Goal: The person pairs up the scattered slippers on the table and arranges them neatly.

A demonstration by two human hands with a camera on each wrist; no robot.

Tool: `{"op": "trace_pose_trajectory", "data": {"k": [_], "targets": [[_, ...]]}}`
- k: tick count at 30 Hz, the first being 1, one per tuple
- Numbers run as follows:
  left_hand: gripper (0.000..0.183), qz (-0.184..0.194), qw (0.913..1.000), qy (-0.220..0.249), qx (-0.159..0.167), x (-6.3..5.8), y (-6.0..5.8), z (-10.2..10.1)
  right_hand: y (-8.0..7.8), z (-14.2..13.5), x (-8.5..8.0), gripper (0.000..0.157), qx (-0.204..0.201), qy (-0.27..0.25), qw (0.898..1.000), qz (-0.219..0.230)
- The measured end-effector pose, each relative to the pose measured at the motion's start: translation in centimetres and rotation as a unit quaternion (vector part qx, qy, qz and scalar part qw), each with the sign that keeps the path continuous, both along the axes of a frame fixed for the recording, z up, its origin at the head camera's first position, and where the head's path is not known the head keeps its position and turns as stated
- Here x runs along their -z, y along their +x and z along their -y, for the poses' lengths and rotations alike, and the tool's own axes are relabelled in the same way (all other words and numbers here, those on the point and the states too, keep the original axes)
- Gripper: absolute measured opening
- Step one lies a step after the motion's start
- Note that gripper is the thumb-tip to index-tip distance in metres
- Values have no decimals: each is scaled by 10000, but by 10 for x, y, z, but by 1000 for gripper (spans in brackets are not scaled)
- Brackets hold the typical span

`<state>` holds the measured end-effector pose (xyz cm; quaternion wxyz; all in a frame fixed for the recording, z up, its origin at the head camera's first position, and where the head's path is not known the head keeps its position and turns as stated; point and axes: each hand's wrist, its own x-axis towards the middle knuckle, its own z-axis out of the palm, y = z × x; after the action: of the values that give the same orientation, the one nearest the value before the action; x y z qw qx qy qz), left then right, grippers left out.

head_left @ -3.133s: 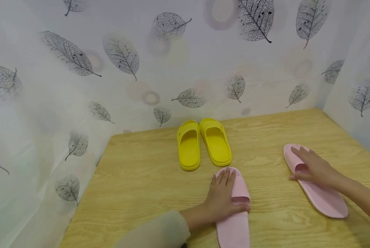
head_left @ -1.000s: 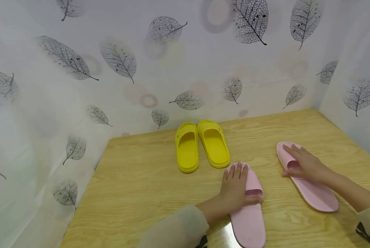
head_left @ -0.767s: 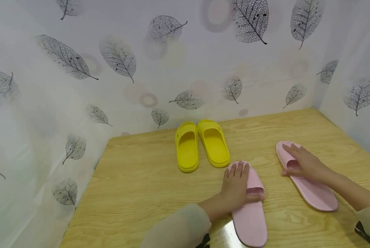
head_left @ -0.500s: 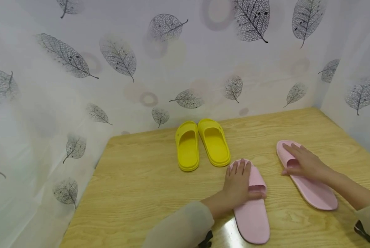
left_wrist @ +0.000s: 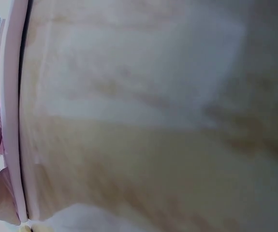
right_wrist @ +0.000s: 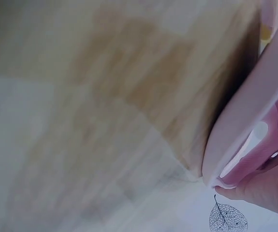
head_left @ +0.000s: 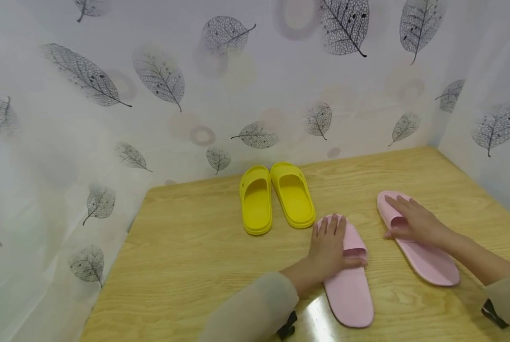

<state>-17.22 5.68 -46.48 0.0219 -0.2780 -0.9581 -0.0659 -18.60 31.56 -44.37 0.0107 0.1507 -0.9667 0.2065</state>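
Head view: left pink slipper [head_left: 350, 299] lower right of centre, right pink slipper [head_left: 435, 266] nearer right edge; both on wooden table [head_left: 186, 247], toes toward upper left. On left one: left hand [head_left: 325, 251], fingers straight over strap [head_left: 352, 237], thumb out to right edge. On right one: right hand [head_left: 421, 224], similarly spread. Likely light, soft, bendy, hard to break; probably some rubbery drag on wood. Best hold: strap end. Mid-frame: left yellow slipper [head_left: 256, 209], right yellow slipper [head_left: 296, 202]. Latter just beside left pink toe, possible snag. Upper frame: leaf-print sheet [head_left: 259, 71].
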Motion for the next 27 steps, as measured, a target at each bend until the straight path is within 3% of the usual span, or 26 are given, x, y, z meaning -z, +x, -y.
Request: {"op": "trace_pose_trajectory", "data": {"k": [13,27], "targets": [[113,-225,9997,-24,-3,-1,-12,-8,-5,2,-2,100,115,80,9998,111],[113,15,9998,-160,-101,-2,-20,-16,-6,2,2,95,-232,-178,9994,-209]]}}
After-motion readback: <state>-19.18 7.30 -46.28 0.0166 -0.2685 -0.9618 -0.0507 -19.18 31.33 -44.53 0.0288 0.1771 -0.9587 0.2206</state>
